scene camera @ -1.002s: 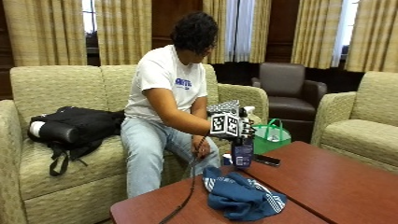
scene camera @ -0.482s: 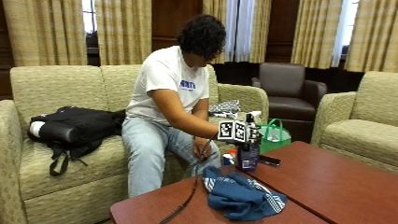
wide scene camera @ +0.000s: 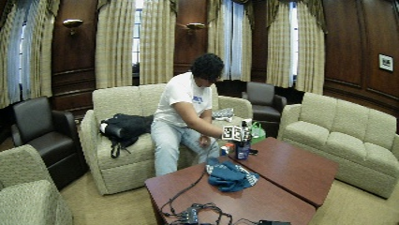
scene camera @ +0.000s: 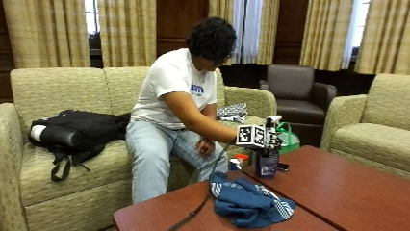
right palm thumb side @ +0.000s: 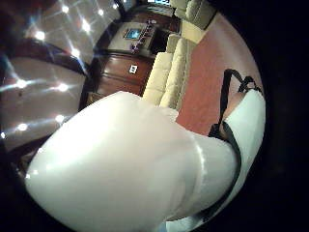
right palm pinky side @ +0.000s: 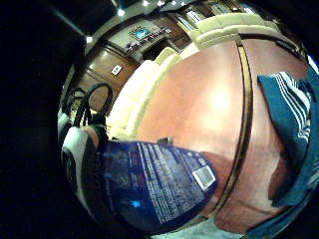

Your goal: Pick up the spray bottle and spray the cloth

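Bottle shifted right, grip unconfirmed

Right hand [scene camera: 259,137] now sits further right, around spray bottle [scene camera: 267,162] on table [scene camera: 346,187]; finger closure I cannot tell; cloth [scene camera: 249,204] lies near-left, unsprayed; lift probably starting.

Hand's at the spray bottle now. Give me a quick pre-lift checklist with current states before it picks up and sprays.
1. Right hand at spray bottle: ok.
2. Fingers closed round the bottle: cannot tell; marker hides them.
3. Bottle upright on table: ok.
4. Blue cloth on the table beside the bottle: ok.
5. Nozzle facing the cloth: cannot tell.
6. Cloth spread flat: not ok, bunched.
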